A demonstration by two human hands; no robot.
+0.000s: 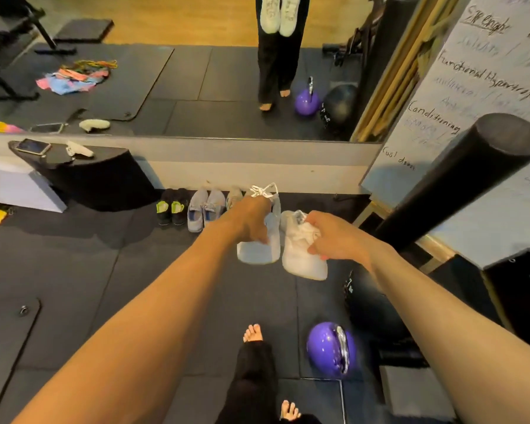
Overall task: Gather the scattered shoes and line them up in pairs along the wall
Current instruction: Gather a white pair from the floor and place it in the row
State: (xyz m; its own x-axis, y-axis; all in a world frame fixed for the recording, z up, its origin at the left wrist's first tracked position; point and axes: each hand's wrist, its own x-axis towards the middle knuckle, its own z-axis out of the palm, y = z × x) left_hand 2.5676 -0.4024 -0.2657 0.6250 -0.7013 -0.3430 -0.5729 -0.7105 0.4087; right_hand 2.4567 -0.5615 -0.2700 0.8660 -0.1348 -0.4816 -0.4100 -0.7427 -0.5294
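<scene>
Left hand (251,221) grips one white sneaker (259,250). Its fingers (262,239) curl over the upper, and the exact grip point is hidden under the hand. The laces (263,189) stick up past the wrist. Right hand (334,237) pinches the second white sneaker (302,261) at the lace area, with its fingertips buried in the laces. The two sneakers sit side by side, nearly touching, toes toward the camera.

The mirror (227,87) shows them hanging in front of the person's legs; the top of that reflection is cut off by the frame edge.

Row along the wall base (257,166), left to right:
- black-and-green pair (172,209)
- grey-blue pair (204,209)
- one more grey shoe (234,197), mostly hidden behind the left hand, so I can't tell whether its mate is there

The held sneakers sit just right of that row, over the black floor mat (104,270).

A purple kettlebell (331,350) is near the bare feet, with motion blur on its handle. A black foam roller (459,185) leans in front of the whiteboard (487,87); its lower end is out of sight.
</scene>
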